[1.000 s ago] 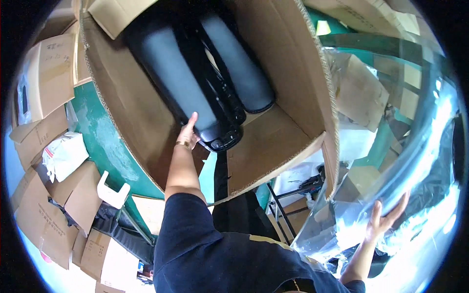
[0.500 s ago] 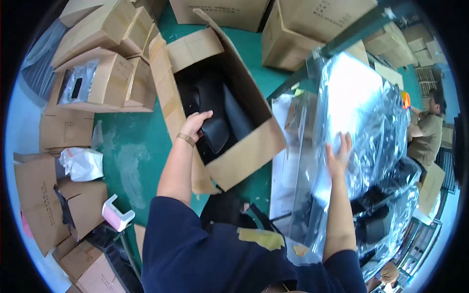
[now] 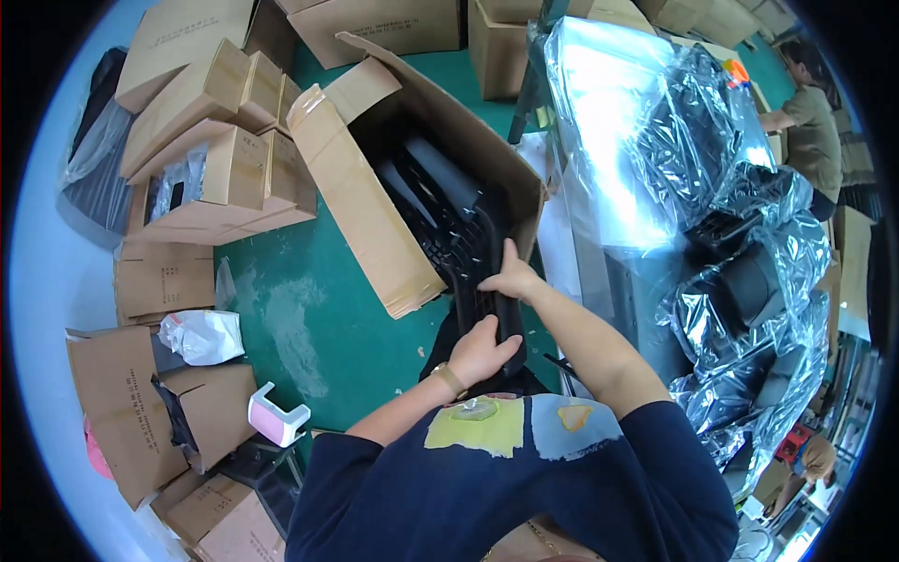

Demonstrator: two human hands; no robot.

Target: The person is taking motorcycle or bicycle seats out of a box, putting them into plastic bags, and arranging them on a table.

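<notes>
An open cardboard box [image 3: 375, 211] leans toward me, its mouth facing up and to my side. Inside lie black moulded plastic parts, and one black moulded part [image 3: 475, 248] with a slotted, ribbed face sticks out over the box's near end. My left hand [image 3: 482, 351] grips the near end of that part, with its fingers wrapped partly out of sight. Farther up, on the right edge of the same part, my right hand [image 3: 515, 276] is closed with its thumb stretched along it. The far end of the part is hidden in the box's shadow.
To the right stands a table piled with clear plastic sheeting [image 3: 609, 122] and film-wrapped black parts [image 3: 749, 281]. Stacked cartons [image 3: 220, 164] line the left, near a white bag [image 3: 201, 337] and a pink-and-white stool [image 3: 278, 417]. A co-worker [image 3: 813, 131] stands at far right.
My right hand has left the plastic sheeting and taken hold of the black part. My left hand has come nearer to me. The part now protrudes from the box, its ribbed face showing.
</notes>
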